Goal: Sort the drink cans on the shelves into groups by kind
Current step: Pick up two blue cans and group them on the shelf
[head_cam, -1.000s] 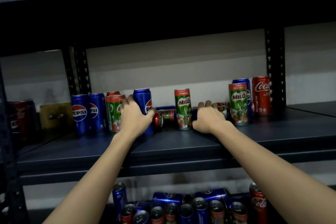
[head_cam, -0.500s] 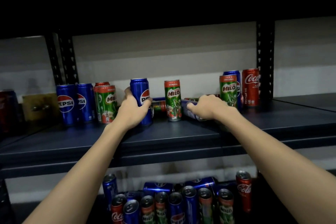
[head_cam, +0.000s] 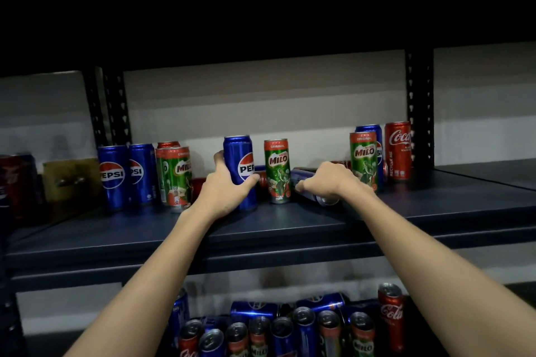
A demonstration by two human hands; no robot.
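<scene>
Middle shelf, head view. Upright Pepsi can stands near shelf centre, long axis vertical, logo facing the camera. Left hand grips its lower half: fingers curled round the far left side, thumb across the front below the logo.

Lying Pepsi can rests on its side just right of the middle Milo can, long axis running from back-left to front-right, its silver end toward the shelf's front edge. Right hand covers it from above, fingers curled down over the body and holding it; most of the can is hidden beneath the hand.

Middle Milo can upright between the two hands, label forward. Behind it, more cans lie on their sides; kinds partly hidden.

Left group, all upright: two Pepsi cans, then a Milo can with a red-topped can directly behind it.

Right group, upright: Milo can in front of a Pepsi can, Coca-Cola can just beside, near the upright post.

Lower shelf holds a mixed crowd of cans: Pepsi, Milo, Coca-Cola, some standing, some lying on top.
</scene>
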